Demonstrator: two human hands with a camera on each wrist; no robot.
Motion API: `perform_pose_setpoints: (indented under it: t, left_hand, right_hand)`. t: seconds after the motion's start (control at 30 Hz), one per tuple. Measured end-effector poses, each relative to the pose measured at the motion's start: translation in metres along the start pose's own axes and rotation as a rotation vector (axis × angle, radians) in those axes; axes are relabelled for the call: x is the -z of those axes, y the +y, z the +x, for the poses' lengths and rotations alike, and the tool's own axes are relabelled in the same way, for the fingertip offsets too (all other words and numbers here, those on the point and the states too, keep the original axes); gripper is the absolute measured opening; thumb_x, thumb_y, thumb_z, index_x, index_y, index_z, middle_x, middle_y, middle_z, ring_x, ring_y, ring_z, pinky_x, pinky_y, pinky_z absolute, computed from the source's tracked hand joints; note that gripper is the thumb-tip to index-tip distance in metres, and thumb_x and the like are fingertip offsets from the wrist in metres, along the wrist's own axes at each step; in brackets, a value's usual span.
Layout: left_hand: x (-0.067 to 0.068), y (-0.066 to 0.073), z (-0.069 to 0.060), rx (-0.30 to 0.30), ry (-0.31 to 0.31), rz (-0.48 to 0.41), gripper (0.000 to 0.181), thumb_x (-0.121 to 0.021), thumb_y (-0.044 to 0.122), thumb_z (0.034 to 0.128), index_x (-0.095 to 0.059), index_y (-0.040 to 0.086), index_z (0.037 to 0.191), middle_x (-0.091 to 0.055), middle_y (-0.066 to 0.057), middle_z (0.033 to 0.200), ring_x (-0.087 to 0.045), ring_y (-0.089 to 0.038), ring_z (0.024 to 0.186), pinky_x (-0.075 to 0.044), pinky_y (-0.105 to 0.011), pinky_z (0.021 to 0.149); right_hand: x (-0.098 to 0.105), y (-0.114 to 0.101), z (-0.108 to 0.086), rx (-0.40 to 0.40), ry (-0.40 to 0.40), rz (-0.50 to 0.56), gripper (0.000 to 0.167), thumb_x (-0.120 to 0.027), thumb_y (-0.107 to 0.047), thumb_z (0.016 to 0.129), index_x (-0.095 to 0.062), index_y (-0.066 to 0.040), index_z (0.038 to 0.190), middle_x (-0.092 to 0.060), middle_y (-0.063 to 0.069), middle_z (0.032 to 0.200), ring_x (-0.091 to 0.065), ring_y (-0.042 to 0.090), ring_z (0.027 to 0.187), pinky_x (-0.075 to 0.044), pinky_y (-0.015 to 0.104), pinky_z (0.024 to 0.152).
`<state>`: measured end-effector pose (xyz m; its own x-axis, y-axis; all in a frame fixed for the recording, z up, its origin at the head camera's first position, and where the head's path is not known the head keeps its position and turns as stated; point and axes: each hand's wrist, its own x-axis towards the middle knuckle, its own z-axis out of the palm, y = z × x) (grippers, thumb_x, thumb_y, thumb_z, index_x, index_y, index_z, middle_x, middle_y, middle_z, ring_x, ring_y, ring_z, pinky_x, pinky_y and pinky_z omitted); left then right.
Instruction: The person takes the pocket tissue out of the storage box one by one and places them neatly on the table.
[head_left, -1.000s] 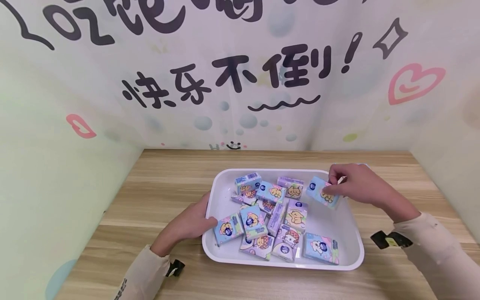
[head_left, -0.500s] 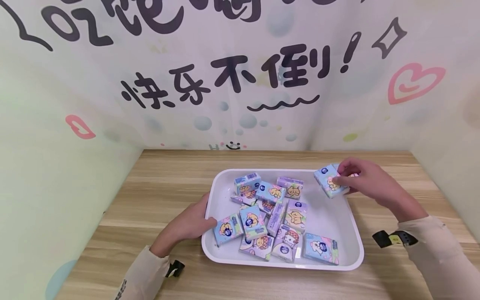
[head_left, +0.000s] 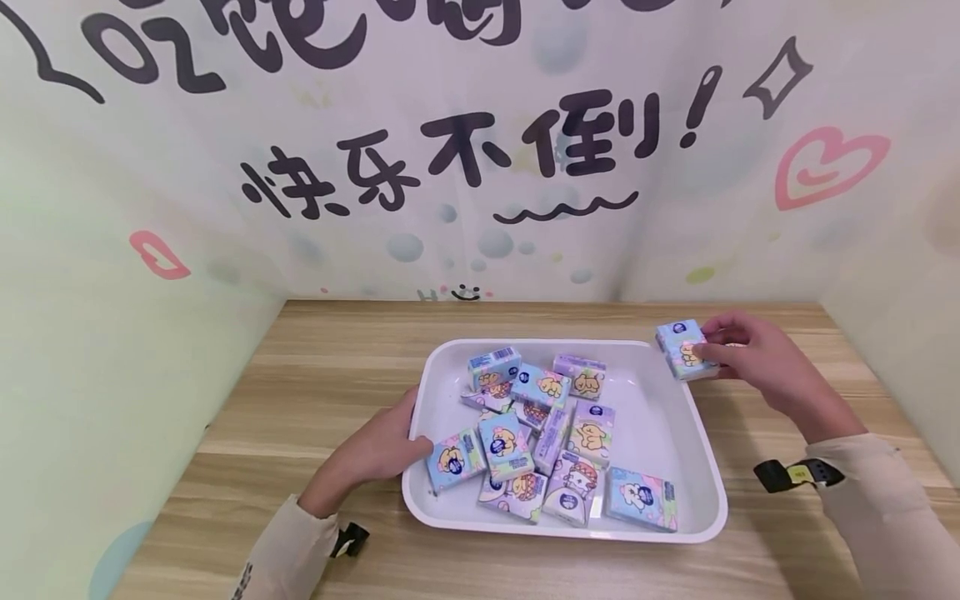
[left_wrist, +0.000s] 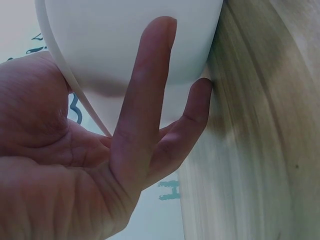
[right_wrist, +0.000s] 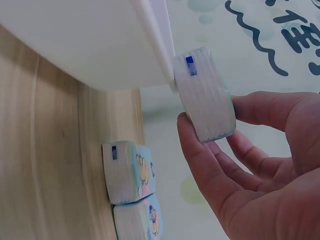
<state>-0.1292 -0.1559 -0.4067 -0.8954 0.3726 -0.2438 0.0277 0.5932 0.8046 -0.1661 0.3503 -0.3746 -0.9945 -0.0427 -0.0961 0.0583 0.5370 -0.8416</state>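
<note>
My right hand (head_left: 772,371) pinches a blue tissue pack (head_left: 683,348) between thumb and fingers above the back right corner of a white tray (head_left: 705,450). The right wrist view shows this pack (right_wrist: 207,95) by the tray's rim, held by the hand (right_wrist: 280,160). My left hand (head_left: 375,446) grips the tray's left side, its thumb over the rim near a blue pack (head_left: 456,460). In the left wrist view the fingers of this hand (left_wrist: 135,130) lie along the tray's outer wall (left_wrist: 110,50).
Several blue and purple packs lie in the tray, some overlapping, including a purple one (head_left: 592,431) and a blue one (head_left: 641,498). Two more packs (right_wrist: 122,172) stand side by side on the wooden table (right_wrist: 55,130) outside the tray. A printed curtain (head_left: 375,258) hangs behind.
My right hand has carried the blue pack right and back, from over the tray's inside to its back right rim. My left hand stays on the tray.
</note>
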Motion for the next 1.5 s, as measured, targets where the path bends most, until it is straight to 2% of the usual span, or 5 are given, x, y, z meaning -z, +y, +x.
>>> perform_pose_setpoints:
  t: [0.23, 0.67, 1.37, 1.47, 1.5]
  left_hand:
    - [0.001, -0.001, -0.002, -0.003, 0.001, 0.004, 0.087, -0.067, 0.0, 0.0953, -0.025, 0.003, 0.172, -0.067, -0.027, 0.135, -0.079, -0.027, 0.086, -0.068, -0.045, 0.065]
    - [0.001, 0.001, -0.002, -0.017, 0.009, -0.006, 0.089, -0.069, -0.002, 0.0932, -0.026, 0.002, 0.171, -0.067, -0.027, 0.136, -0.079, -0.028, 0.086, -0.068, -0.047, 0.065]
    - [0.001, 0.006, -0.003, -0.005, 0.007, 0.004, 0.088, -0.068, -0.001, 0.094, -0.026, 0.0, 0.171, -0.068, -0.027, 0.134, -0.079, -0.027, 0.084, -0.068, -0.047, 0.065]
    - [0.001, 0.006, -0.003, -0.009, 0.005, 0.005, 0.088, -0.068, -0.001, 0.0941, -0.026, 0.0, 0.171, -0.068, -0.027, 0.133, -0.079, -0.027, 0.084, -0.068, -0.046, 0.066]
    - [0.0, 0.006, -0.003, -0.01, 0.005, 0.005, 0.088, -0.068, -0.001, 0.0941, -0.026, 0.0, 0.171, -0.069, -0.027, 0.133, -0.079, -0.027, 0.084, -0.068, -0.047, 0.066]
  right_hand:
    - [0.008, 0.012, 0.001, -0.028, 0.035, -0.023, 0.054, -0.064, -0.016, 0.112, -0.045, 0.015, 0.151, -0.053, 0.037, 0.142, -0.064, 0.013, 0.096, -0.064, 0.024, 0.08]
    - [0.028, 0.033, 0.001, -0.076, 0.065, -0.022, 0.06, -0.061, -0.018, 0.114, -0.038, 0.018, 0.156, -0.047, 0.041, 0.148, -0.06, 0.002, 0.093, -0.063, 0.022, 0.077]
    - [0.054, 0.059, 0.006, -0.145, 0.115, 0.014, 0.058, -0.056, -0.01, 0.114, -0.034, 0.02, 0.158, -0.041, 0.044, 0.151, -0.058, -0.005, 0.088, -0.063, 0.022, 0.077]
    - [0.058, 0.061, 0.007, -0.167, 0.129, -0.002, 0.058, -0.055, -0.011, 0.115, -0.034, 0.019, 0.16, -0.04, 0.045, 0.152, -0.058, -0.003, 0.089, -0.062, 0.021, 0.076]
    - [0.059, 0.062, 0.007, -0.176, 0.133, -0.009, 0.058, -0.054, -0.012, 0.115, -0.033, 0.018, 0.16, -0.039, 0.045, 0.154, -0.06, 0.003, 0.093, -0.062, 0.021, 0.076]
